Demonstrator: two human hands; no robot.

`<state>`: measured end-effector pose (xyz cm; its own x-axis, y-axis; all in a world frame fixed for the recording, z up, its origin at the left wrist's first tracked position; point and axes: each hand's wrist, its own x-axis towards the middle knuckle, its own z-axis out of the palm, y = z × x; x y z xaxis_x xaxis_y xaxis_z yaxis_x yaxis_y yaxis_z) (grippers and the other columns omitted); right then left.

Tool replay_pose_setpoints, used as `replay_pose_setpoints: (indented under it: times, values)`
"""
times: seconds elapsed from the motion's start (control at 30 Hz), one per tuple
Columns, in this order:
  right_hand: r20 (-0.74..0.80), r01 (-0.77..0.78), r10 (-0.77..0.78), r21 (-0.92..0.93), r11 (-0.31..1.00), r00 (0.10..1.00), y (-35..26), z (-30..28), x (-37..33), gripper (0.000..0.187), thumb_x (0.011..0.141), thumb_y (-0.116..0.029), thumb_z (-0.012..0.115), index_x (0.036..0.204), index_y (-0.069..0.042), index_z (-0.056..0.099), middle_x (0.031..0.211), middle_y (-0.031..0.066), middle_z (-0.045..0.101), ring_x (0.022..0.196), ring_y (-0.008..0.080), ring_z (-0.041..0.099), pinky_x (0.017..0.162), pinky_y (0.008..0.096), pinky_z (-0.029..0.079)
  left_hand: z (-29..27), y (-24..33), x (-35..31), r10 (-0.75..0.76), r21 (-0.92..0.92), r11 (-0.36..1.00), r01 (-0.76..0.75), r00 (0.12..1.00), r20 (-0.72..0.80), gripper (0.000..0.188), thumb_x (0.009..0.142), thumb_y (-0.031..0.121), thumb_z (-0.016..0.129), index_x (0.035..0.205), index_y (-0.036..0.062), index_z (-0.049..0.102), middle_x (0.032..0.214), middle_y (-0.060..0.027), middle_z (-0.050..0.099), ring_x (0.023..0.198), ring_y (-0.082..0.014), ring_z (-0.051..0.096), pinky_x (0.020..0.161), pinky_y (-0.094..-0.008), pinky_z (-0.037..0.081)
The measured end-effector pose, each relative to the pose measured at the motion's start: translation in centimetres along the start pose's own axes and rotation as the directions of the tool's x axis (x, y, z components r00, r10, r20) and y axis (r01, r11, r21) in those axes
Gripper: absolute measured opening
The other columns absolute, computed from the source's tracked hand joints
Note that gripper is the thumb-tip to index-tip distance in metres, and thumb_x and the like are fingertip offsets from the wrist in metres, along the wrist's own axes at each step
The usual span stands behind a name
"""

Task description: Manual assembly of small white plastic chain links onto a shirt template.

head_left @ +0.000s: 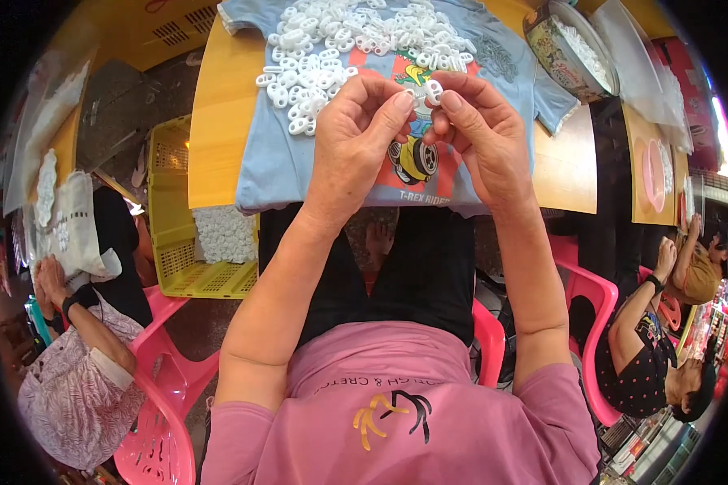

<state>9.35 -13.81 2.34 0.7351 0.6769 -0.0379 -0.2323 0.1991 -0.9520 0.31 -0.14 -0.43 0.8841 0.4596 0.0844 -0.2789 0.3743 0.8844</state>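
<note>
Both of my hands are raised over a blue T-shirt (291, 170) with a printed front, which is spread on a wooden table. Between thumb and forefinger, my right hand (490, 129) pinches a small white plastic piece with two holes (433, 92). My left hand (354, 144) is closed in a pinch close beside it, on a small pale part (410, 94) whose kind I cannot make out. The fingertips of the two hands are almost together. Beyond them, a heap of similar white two-holed pieces (315, 69) lies on the shirt.
A large round tin (548, 40) with white pieces inside stands at the far right. Left of my legs, a yellow plastic crate (170, 182) stands beside a bag of white pieces (225, 234). People sit on pink chairs (166, 380) at both sides.
</note>
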Motion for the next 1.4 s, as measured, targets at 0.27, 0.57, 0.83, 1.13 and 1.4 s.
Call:
replay_pose_setpoints:
  times: [0.27,0.57,0.83,1.13,1.4]
  values:
    - [0.008,0.141,-0.143,-0.242,0.96,0.99,-0.4,0.4,0.0,0.026,0.095,-0.012,0.062,0.118,0.001,0.061,0.091,0.0042,0.065,0.073,0.0078,0.06,0.066,0.0208,0.051,0.0,0.1,0.0,0.013,0.045,0.999,-0.013,1.0,0.002,0.013,0.094,0.014,0.062,0.097,0.0012,0.06,0.086,-0.0019,0.063,0.078,-0.0059,0.058,0.069,-0.021,0.048]
    - [0.057,0.244,-0.246,-0.461,0.853,0.968,0.0,0.8,-0.3,0.024,0.095,-0.007,0.061,0.117,0.003,0.061,0.105,0.0064,0.066,0.078,0.0091,0.061,0.071,0.0222,0.051,0.1,0.0,0.0,0.017,0.048,0.999,-0.017,1.0,-0.011,0.013,0.094,0.014,0.063,0.096,0.0015,0.06,0.084,-0.0013,0.064,0.076,-0.0057,0.058,0.067,-0.021,0.048]
    - [0.042,0.285,-0.317,-0.561,0.777,0.948,0.3,1.4,-0.3,0.023,0.095,-0.004,0.06,0.116,0.003,0.061,0.11,0.007,0.066,0.086,0.0099,0.062,0.076,0.0231,0.052,-0.1,-0.1,0.1,-0.008,-0.028,1.0,0.008,1.0,-0.023,0.012,0.092,0.011,0.066,0.095,-0.0003,0.063,0.082,-0.0029,0.065,0.072,-0.0065,0.058,0.066,-0.021,0.049]
    - [0.016,0.31,-0.357,-0.529,0.79,0.934,1.1,2.2,-0.1,0.022,0.094,-0.003,0.061,0.115,0.003,0.064,0.104,0.0064,0.067,0.088,0.0079,0.061,0.075,0.0215,0.051,-0.3,-0.1,0.0,0.009,-0.062,0.998,-0.011,0.999,-0.033,0.012,0.091,0.008,0.067,0.095,-0.0019,0.064,0.082,-0.0045,0.066,0.072,-0.0079,0.06,0.067,-0.0217,0.05]
    - [-0.069,0.244,-0.287,-0.36,0.9,0.956,0.7,3.0,-0.1,0.021,0.093,-0.007,0.064,0.112,0.002,0.065,0.095,0.003,0.067,0.082,0.0065,0.059,0.071,0.0197,0.048,0.0,0.3,0.2,-0.02,-0.149,0.989,0.011,0.998,-0.057,0.012,0.091,0.008,0.067,0.097,-0.0017,0.064,0.085,-0.0073,0.068,0.073,-0.0103,0.063,0.069,-0.023,0.052]
